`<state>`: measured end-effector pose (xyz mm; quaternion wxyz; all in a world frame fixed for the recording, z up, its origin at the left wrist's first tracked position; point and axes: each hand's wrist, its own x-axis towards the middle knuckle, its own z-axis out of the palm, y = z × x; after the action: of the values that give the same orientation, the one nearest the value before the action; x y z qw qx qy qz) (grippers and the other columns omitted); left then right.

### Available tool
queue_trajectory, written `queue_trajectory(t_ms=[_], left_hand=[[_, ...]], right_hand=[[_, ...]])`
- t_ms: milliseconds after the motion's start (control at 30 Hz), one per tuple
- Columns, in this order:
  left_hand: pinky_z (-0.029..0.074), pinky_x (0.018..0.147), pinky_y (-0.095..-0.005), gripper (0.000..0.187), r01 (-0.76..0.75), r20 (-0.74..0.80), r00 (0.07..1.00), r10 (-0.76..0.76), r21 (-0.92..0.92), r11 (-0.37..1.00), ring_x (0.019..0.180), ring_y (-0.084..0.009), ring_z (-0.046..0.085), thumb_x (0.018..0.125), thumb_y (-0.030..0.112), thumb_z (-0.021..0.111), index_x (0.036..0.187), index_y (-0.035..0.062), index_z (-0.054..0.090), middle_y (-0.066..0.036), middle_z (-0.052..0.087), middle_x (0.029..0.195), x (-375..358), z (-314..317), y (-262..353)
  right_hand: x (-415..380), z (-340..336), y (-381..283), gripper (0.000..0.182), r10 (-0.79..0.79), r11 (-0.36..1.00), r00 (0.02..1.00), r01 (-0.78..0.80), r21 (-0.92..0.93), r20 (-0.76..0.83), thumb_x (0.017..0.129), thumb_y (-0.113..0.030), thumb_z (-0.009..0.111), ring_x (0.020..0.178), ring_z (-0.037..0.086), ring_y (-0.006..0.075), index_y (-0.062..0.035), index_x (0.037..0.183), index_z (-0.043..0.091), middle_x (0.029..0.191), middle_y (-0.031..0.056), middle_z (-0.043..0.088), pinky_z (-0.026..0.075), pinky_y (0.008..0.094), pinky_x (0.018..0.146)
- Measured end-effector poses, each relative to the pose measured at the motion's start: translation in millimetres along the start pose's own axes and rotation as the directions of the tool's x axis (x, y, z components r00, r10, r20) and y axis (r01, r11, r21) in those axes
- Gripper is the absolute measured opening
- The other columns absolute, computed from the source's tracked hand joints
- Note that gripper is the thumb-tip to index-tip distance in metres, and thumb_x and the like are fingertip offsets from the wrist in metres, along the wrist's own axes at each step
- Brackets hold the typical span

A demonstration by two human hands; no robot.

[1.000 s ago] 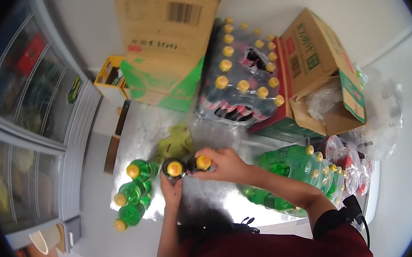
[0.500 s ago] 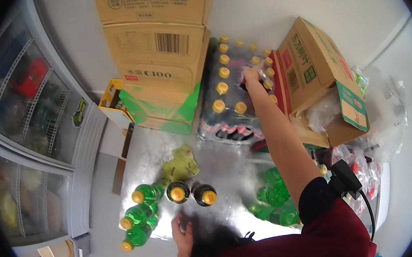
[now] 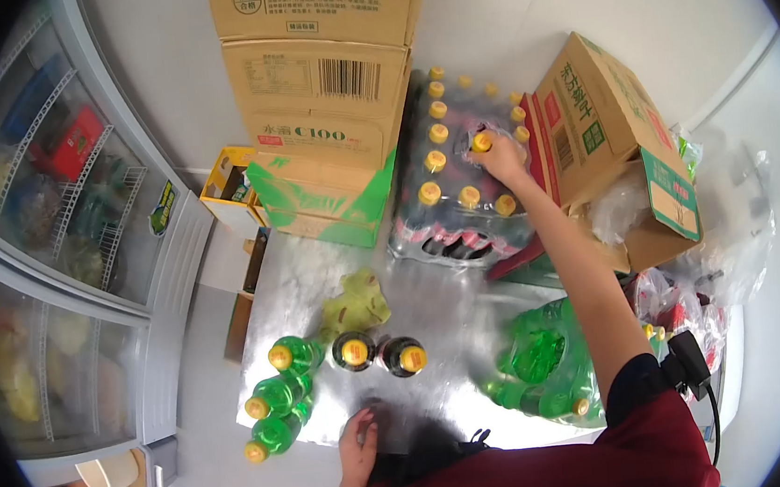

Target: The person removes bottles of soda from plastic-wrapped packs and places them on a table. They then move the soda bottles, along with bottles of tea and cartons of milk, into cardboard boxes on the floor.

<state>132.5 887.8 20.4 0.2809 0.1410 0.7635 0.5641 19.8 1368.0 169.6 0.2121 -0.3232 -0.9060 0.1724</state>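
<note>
My right hand (image 3: 502, 159) reaches into the shrink-wrapped pack of dark soda bottles (image 3: 477, 221) and closes around the neck of one soda bottle (image 3: 482, 143), just below its yellow cap. Torn plastic film surrounds that bottle, whose body is mostly hidden. Low at the table's near edge, my left hand (image 3: 360, 445) holds nothing, its fingers loosely bent and partly apart. Beyond it stand two dark soda bottles (image 3: 380, 355) with yellow caps. To their left is a group of three green bottles (image 3: 278, 395).
A crumpled yellow-green cloth (image 3: 356, 305) lies on the metal table (image 3: 434, 310). Green bottles in plastic (image 3: 542, 360) lie at the right. Tall cartons (image 3: 316, 110) and an open carton (image 3: 594, 120) flank the pack. A glass-door fridge (image 3: 67, 209) stands left.
My right hand has shifted within the pack, and a yellow-capped bottle now shows in its grip. My left hand's fingers have drawn closer together. The whole view has shifted slightly.
</note>
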Motion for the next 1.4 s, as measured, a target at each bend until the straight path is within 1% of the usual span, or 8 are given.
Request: queue_trajectory(t_ms=[333,500,633,867,900,1067,1267,1400], left_hand=[[0.044,0.076,-0.0317,0.025,-0.311,0.252,0.929,0.272,0.129,0.942,0.087,-0.0277,0.056,0.078,0.007,0.053,0.103,0.0038,0.052,-0.013,0.057,0.094,2.6,-2.1,42.8],[0.041,0.083,-0.0323,0.04,-0.154,0.451,0.886,0.108,0.065,0.986,0.099,-0.0253,0.049,0.075,0.018,0.061,0.111,0.008,0.047,-0.009,0.049,0.109,-1.7,0.3,84.9],[0.038,0.087,-0.0344,0.058,-0.278,0.414,0.874,0.255,-0.003,0.96,0.103,-0.0271,0.046,0.068,0.026,0.067,0.116,0.0062,0.041,-0.012,0.045,0.115,-4.9,8.5,82.5],[0.038,0.086,-0.0354,0.068,-0.595,0.252,0.802,0.542,0.416,0.687,0.097,-0.0236,0.05,0.06,0.025,0.073,0.114,0.0034,0.038,-0.011,0.05,0.104,-2.4,-7.2,-1.7],[0.04,0.082,-0.0333,0.067,-0.345,-0.063,0.936,0.347,0.049,0.938,0.094,-0.0209,0.051,0.057,0.018,0.075,0.111,0.0036,0.039,-0.009,0.051,0.101,-1.2,-6.1,11.9],[0.034,0.09,-0.035,0.071,-0.131,-0.349,0.933,0.084,-0.111,0.985,0.104,-0.0247,0.043,0.055,0.005,0.074,0.113,0.0019,0.034,-0.013,0.042,0.112,26.9,0.9,-7.4],[0.027,0.095,-0.0367,0.076,-0.199,-0.409,0.907,0.105,-0.194,0.96,0.113,-0.0273,0.034,0.056,0.003,0.072,0.118,0.0015,0.028,-0.016,0.034,0.122,46.8,12.3,-10.4],[0.023,0.098,-0.0367,0.081,-0.21,-0.383,0.909,0.163,-0.084,0.974,0.116,-0.0281,0.03,0.056,0.004,0.072,0.122,0.0002,0.025,-0.016,0.032,0.124,39.6,7.2,-8.9]], right_hand=[[-128.6,-156.9,-67.8,0.016,0.051,0.686,0.684,0.506,0.523,-0.728,0.074,-0.003,0.06,0.09,0.055,0.0246,-0.0026,0.085,0.05,0.088,0.0143,0.058,0.042,0.0382,0.083],[-213.8,-186.9,-107.6,0.008,-0.362,0.538,0.909,0.384,0.75,-0.206,0.079,-0.01,0.05,0.062,0.054,0.0232,-0.0023,0.077,0.048,0.064,0.0092,0.055,0.047,0.0403,0.072],[-260.1,-117.5,-135.4,0.022,-0.747,0.536,0.567,0.205,0.819,0.347,0.061,-0.001,0.069,0.068,0.058,0.0254,-0.0033,0.077,0.056,0.073,0.0071,0.058,0.049,0.0366,0.065],[-297.0,-30.0,-166.2,0.033,-0.786,0.508,0.53,0.26,0.822,0.318,0.069,-0.019,0.067,0.091,0.054,0.0267,-0.0051,0.097,0.054,0.095,0.0117,0.056,0.044,0.0342,0.079],[-278.9,-51.2,-171.6,0.037,-0.787,0.466,0.574,0.312,0.828,0.226,0.069,-0.02,0.067,0.093,0.053,0.0264,-0.0044,0.1,0.053,0.098,0.0123,0.056,0.043,0.0344,0.081],[-167.9,-88.7,-93.4,0.017,-0.091,0.861,0.996,0.068,0.503,0.021,0.077,-0.008,0.053,0.072,0.057,0.0159,0.0017,0.091,0.055,0.081,0.0114,0.059,0.045,0.0285,0.065],[-16.2,-7.0,20.7,0.021,-0.323,0.944,0.942,0.313,-0.104,-0.093,0.076,-0.005,0.049,0.08,0.057,0.033,0.0005,0.095,0.057,0.086,0.0196,0.058,0.045,0.0342,0.071],[18.9,2.1,13.4,0.024,-0.066,0.607,0.89,0.395,-0.69,0.451,0.074,-0.009,0.05,0.087,0.058,0.0267,-0.0064,0.096,0.06,0.094,0.0142,0.06,0.046,0.0356,0.071]])
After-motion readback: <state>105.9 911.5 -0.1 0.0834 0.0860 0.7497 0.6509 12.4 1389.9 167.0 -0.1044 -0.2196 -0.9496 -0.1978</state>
